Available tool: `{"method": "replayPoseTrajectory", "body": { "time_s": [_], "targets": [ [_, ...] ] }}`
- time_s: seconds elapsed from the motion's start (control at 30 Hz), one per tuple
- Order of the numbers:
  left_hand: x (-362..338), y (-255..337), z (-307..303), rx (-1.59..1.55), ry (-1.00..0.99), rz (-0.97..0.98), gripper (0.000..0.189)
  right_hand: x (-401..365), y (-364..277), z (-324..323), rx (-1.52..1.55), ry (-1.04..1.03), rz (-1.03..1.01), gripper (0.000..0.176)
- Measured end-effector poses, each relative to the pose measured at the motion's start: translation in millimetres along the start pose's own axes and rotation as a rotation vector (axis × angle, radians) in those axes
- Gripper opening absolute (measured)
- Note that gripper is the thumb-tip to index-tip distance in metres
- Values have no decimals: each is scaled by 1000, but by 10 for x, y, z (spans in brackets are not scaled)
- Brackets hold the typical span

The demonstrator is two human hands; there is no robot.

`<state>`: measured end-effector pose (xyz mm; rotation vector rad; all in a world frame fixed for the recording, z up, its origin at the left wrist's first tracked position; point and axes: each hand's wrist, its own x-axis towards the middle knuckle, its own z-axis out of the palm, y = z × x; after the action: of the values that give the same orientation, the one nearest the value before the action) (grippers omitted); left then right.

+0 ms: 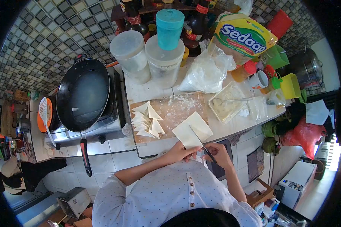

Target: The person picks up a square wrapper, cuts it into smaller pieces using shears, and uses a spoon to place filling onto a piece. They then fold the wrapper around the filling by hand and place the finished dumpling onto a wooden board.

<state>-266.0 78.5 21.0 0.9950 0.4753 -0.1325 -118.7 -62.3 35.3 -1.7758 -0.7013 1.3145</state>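
Observation:
My left hand (183, 152) pinches the lower left edge of a square pale pastry sheet (188, 130) near the counter's front edge. Closed round the dark handle of a knife or similar tool (209, 154), my right hand (219, 154) is beside it; the thin blade lies over the sheet's middle. Behind the sheet is a floured wooden board (174, 109). Several folded or cut pale triangular pieces (147, 120) lie in a pile on the board's left part.
A black pan (83, 94) with liquid sits on the stove at left, its handle pointing forward. Tubs (165, 62), a plastic bag (206, 73) and a Sedaap pouch (242, 36) stand behind the board. A rectangular tray (226, 104) with a spoon is to the right.

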Motion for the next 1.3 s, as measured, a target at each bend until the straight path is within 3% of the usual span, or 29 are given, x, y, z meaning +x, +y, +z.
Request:
{"method": "replayPoseTrajectory", "body": {
  "time_s": [0.1, 0.17, 1.3],
  "targets": [
    [2, 5, -6, 5, -1, 15, 28, 27, 4, 31, 12, 0, -10, 32],
    [-24, 50, 17, 15, -23, -79, 24, 61, 54, 46, 30, 8, -35, 31],
    [-47, 68, -39, -38, 69, -11, 25, 301, -335, 20, -135, -44, -30, 33]
  ]
}}
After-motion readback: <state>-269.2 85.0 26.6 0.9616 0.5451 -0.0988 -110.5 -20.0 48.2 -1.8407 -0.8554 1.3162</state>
